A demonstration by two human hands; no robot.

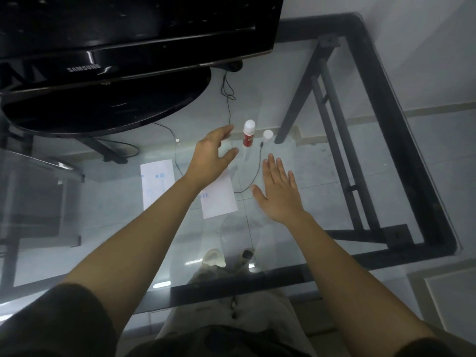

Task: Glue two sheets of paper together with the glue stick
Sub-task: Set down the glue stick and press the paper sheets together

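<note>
A red and white glue stick (pixel 248 134) stands upright on the glass table, with its white cap (pixel 268 136) standing just to its right. Two white paper sheets lie flat: one (pixel 157 185) to the left, another (pixel 220 199) partly under my left forearm. My left hand (pixel 212 153) hovers open just left of the glue stick, fingers curved toward it without touching. My right hand (pixel 279 193) is spread flat and open above the table, right of the nearer sheet, holding nothing.
A black monitor (pixel 128 29) on a wide oval base (pixel 103 109) fills the back left. A thin black cable (pixel 253 173) runs across the glass (pixel 322 161) between the glue stick and my right hand. The dark table frame (pixel 386 104) borders the right and near edges.
</note>
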